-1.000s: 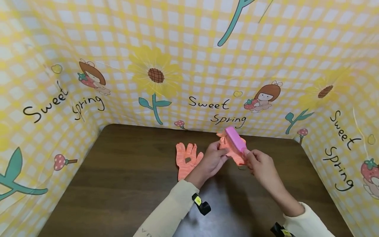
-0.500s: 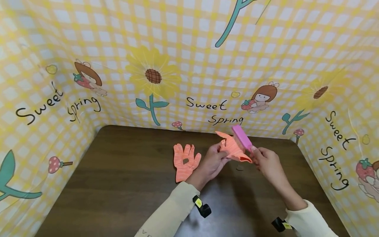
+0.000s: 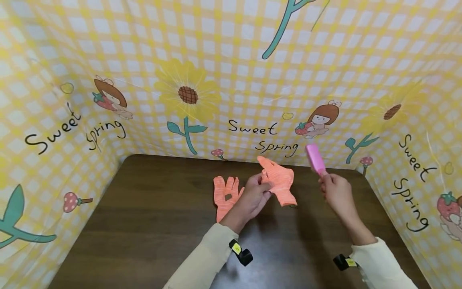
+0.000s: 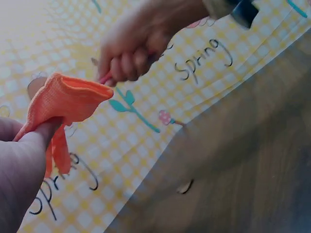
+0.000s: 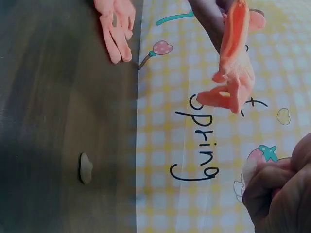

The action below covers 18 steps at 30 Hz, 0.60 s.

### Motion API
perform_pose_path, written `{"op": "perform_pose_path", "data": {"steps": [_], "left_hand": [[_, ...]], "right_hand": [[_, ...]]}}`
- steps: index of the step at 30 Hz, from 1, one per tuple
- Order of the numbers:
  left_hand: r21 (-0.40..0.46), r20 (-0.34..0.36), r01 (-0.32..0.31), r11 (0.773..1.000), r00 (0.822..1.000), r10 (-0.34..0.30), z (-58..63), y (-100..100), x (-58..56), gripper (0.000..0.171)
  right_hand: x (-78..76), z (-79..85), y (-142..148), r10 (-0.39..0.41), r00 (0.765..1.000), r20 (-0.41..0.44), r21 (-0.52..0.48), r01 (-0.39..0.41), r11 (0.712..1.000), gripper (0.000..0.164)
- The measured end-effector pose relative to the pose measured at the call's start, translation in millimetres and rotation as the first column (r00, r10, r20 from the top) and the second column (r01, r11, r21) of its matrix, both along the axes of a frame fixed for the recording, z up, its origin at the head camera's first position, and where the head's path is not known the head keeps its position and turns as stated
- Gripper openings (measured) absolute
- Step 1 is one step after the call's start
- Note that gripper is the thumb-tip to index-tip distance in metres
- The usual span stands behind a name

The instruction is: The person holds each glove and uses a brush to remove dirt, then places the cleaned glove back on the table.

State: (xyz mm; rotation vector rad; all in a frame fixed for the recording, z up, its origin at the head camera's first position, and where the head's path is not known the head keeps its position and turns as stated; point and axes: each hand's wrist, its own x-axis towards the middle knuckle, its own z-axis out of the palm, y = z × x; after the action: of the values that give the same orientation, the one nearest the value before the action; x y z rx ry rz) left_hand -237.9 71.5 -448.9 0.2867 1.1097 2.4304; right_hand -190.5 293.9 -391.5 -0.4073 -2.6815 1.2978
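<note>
In the head view my left hand [image 3: 254,196] pinches an orange knit glove [image 3: 279,182] at its side, thumb on top, holding it up over the table. The glove's cuff opening [image 4: 90,87] faces up in the left wrist view. To the right, my right hand [image 3: 337,192] grips the handle of a pink brush [image 3: 315,158], whose long flat head points up and away. Brush and held glove are apart. A second orange glove [image 3: 223,202] with a dark patch in its palm lies flat on the table, partly hidden behind my left forearm.
The dark wooden table [image 3: 144,237] is enclosed by a yellow checked cloth [image 3: 245,88] at the back and sides. A small pale flat piece [image 5: 85,168] lies on the tabletop. Both wrists carry black camera mounts [image 3: 241,253].
The brush was over the held glove and has moved right and away from it, with my right hand. The glove tilted in my left hand, its cuff swinging right, then down again.
</note>
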Motion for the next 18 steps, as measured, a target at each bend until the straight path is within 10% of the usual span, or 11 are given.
{"op": "perform_pose_path", "data": {"steps": [9,18], "left_hand": [[0.022,-0.024,-0.036,0.999,0.999,0.036,6.4,1.1,-7.8,0.051],[-0.011,0.014,-0.011,1.000,1.000,0.011,6.9,4.1,-1.9,0.053]], "right_hand": [[23.1,20.3,-40.1,0.280,0.955,0.094,-0.471,-0.205,0.858,0.043],[24.9,9.8,-47.5,0.191,0.979,0.069,-0.035,-0.189,0.981,0.051]]}}
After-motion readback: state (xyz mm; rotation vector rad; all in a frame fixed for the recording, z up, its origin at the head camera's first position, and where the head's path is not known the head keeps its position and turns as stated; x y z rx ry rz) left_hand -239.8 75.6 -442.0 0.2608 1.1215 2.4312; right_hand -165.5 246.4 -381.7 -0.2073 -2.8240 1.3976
